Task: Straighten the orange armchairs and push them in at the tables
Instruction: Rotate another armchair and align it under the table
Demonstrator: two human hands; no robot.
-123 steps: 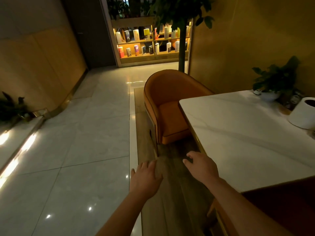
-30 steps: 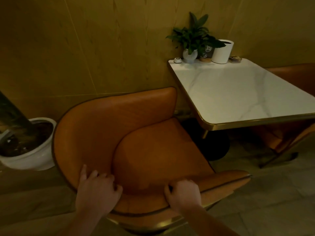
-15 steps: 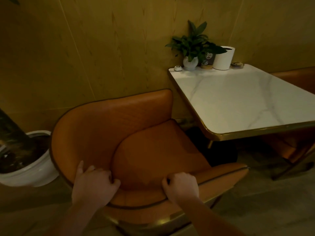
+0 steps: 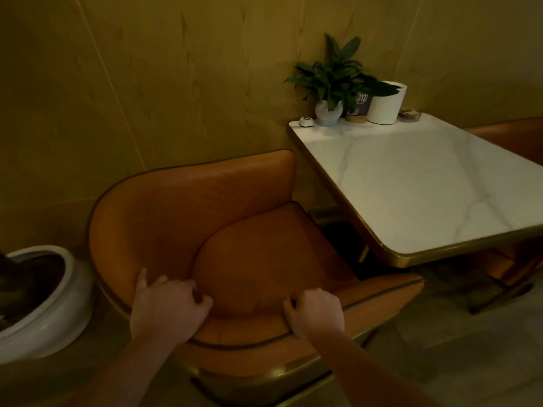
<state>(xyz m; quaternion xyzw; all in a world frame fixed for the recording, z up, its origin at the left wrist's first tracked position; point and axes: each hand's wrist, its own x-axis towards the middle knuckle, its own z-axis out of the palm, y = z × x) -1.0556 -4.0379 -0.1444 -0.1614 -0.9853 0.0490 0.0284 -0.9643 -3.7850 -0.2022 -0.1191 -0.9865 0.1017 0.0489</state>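
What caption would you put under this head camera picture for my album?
Left hand and right hand grip the near rim of an orange armchair beside a white marble-top table.

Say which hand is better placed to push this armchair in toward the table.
Probably the left hand: it grips the armchair by the rim nearer its curved back, farther from the table; the right hand grips the near arm.

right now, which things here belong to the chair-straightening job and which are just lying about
Job: orange leather armchair, gripped at its near rim by left hand and right hand; white marble-top table with gold edge; second orange armchair beyond it.
Lying about: green potted plant, white cylindrical container, small white button, large white floor planter.
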